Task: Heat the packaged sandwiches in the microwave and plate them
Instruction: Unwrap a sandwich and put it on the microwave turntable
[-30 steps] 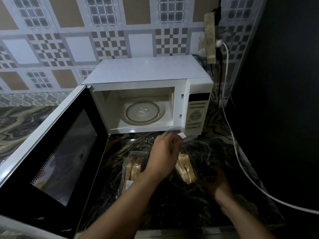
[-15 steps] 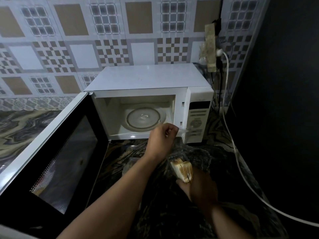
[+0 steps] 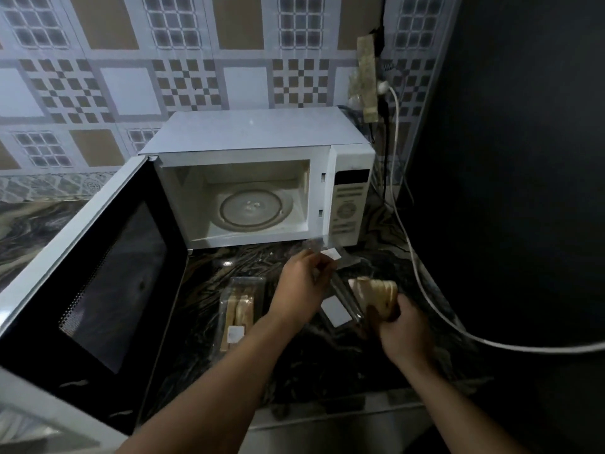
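- Head view, looking down at a dark marbled counter with a white microwave at the back.
- Microwave door swung wide open to the left, dark window facing up toward the camera.
- Inside, glass turntable bare, nothing loaded.
- Control panel on the right side of the microwave, too blurry to read.
- Left hand just in front of the microwave, fingers pinched on a clear plastic wrapper with a white label, pulled up and away from the bread.
- Right hand lower and to the right, closed around an unwrapped sandwich, stacked slices poking out above the fingers.
- Wrapper stretched between the two hands, one end apparently against the sandwich; can't tell exactly where it ends.
- Second packaged sandwich flat on the counter, left of the left forearm, sealed in its clear pack with a small white sticker near the close end.
- Both sandwiches outside the microwave, in front of its open cavity.
- White cable from a wall socket strip top right, curving down across the counter and off to the right.
- Patterned tile wall behind, dark panel along the right.
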